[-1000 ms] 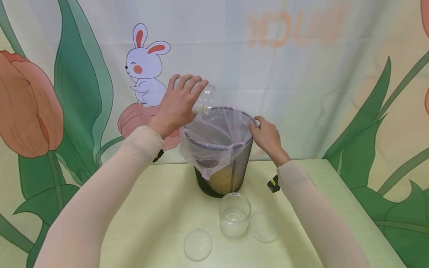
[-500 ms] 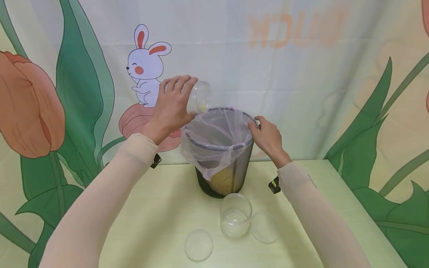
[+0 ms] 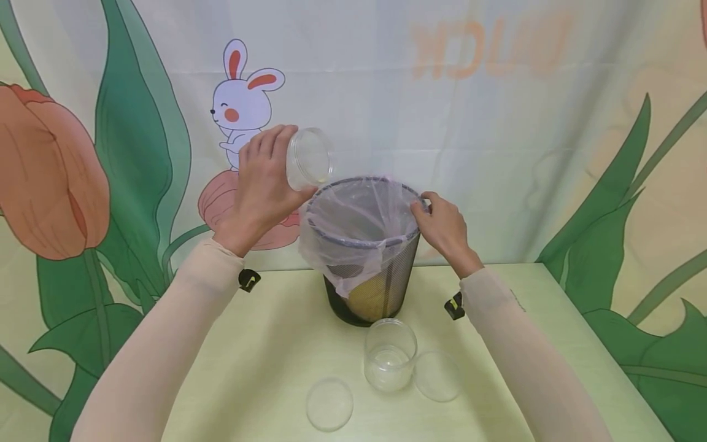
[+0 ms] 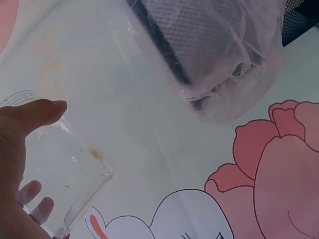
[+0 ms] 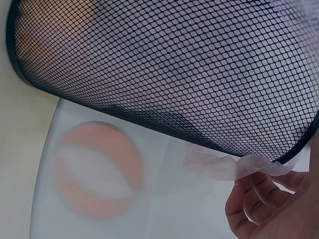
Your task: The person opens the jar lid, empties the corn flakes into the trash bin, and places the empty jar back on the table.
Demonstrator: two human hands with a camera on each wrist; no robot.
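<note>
My left hand (image 3: 262, 181) grips a clear plastic jar (image 3: 310, 158), raised by the bin's left rim and tipped on its side, mouth to the right. In the left wrist view a small yellowish smear shows on the jar (image 4: 65, 164), with thumb and fingers curled round its wall. The black mesh wastebasket (image 3: 399, 270) leans slightly on the table, lined with a translucent pinkish bag (image 3: 353, 267) folded over its rim. Something yellowish shows through its lower mesh. My right hand (image 3: 444, 227) holds the right rim; in the right wrist view its fingers (image 5: 266, 191) curl at the bag's edge.
Another clear jar (image 3: 390, 356) stands without a lid on the pale green table (image 3: 248, 368), in front of the wastebasket. One clear round lid (image 3: 437, 376) lies at its right, another lid (image 3: 329, 404) nearer the front left. A printed curtain (image 3: 486, 153) hangs close behind.
My left hand has drawn the jar leftward, away from over the bin's opening to beside its left rim, its mouth turning more into view. My right hand stays on the rim.
</note>
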